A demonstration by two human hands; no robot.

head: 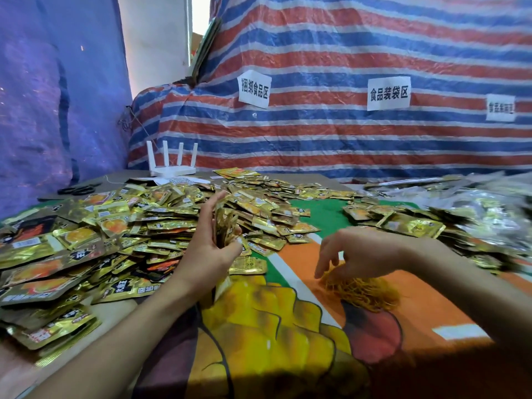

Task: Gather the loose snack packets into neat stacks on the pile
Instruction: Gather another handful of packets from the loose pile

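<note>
Left hand (210,249) grips packet stack (224,226) upright at centre; loose packets (115,226) at 9 o'clock. Right hand (362,254) fingers in rubber bands (365,292) at 4 o'clock, hold unclear. Risk: one-handed grip slackens and the stack fans out.

Both forearms (129,326) are bare, likewise the left hand (207,249) and the right hand (359,254)

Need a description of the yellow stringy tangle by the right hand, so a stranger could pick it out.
Find the printed cloth spread in front of the person, then its orange patch on the right. There, under the fingertips of the right hand, lies the yellow tangle. Unlike the flat, shiny gold packets heaped around, it is a matte clump of thin loops.
</note>
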